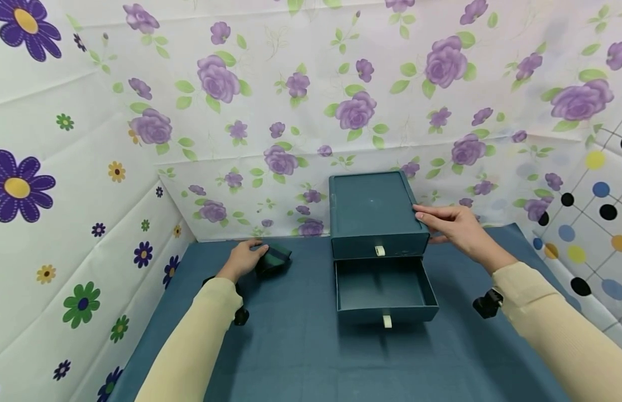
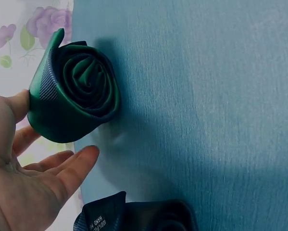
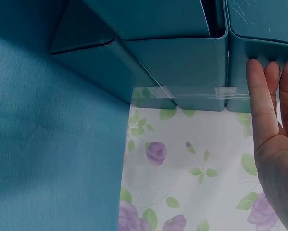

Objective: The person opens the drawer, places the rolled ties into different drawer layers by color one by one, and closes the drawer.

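A rolled necktie [image 2: 71, 96], green with a navy striped band, is pinched at its side by my left hand [image 1: 244, 259], thumb in front and the other fingers spread below. Close under that hand in the left wrist view lies a second rolled necktie [image 2: 134, 214], dark navy with a printed label. My right hand [image 1: 457, 229] rests at the upper right edge of a teal drawer cabinet [image 1: 371, 204]. Its straight fingers [image 3: 259, 91] touch the cabinet's side wall. Below the closed top drawer [image 1: 356, 247], an open drawer [image 1: 386, 316] sticks out, with nothing inside.
The cabinet stands on a blue cloth-covered table [image 1: 291, 346] near the back wall [image 1: 271, 201], which is covered in purple-flowered sheeting. Patterned side walls rise at left and right. Each drawer has a small pale pull tab [image 1: 387, 321]. Clear tape [image 3: 192, 91] runs across the cabinet's side.
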Demonstrator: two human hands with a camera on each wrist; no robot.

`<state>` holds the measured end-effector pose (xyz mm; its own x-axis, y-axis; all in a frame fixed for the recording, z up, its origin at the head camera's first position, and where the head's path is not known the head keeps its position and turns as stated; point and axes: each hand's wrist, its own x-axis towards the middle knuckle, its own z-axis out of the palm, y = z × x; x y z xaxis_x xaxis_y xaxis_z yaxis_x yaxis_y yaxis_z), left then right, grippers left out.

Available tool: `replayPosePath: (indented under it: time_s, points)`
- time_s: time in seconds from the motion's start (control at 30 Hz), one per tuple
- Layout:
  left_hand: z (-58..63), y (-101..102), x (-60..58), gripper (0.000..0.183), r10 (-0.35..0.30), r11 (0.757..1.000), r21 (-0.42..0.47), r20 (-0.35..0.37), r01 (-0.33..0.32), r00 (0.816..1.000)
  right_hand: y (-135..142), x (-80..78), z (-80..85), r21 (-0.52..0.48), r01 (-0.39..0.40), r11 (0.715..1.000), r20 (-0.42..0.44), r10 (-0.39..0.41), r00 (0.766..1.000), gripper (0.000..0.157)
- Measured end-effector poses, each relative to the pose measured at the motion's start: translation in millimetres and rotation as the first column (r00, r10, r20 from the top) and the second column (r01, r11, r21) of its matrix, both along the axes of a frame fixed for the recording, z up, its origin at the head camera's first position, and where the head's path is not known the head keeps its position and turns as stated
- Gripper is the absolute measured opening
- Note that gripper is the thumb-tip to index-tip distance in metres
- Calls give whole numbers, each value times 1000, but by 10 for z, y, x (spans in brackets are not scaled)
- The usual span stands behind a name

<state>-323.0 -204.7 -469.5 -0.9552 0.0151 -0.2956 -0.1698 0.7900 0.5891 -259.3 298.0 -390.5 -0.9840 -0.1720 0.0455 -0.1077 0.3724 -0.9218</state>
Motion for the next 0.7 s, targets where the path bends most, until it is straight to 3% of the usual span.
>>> replayPosePath:
  time_s: [0.53, 0.7]
  points:
    - [7, 20, 85, 80, 92, 982, 160, 78, -104, 993, -4, 1, 1, 16, 12, 1000, -7, -12, 1000, 46]
    - [-6, 26, 109, 72, 104, 975, 188, 96, -120, 990, -10, 8, 9, 11, 12, 1000, -4, -12, 1000, 46]
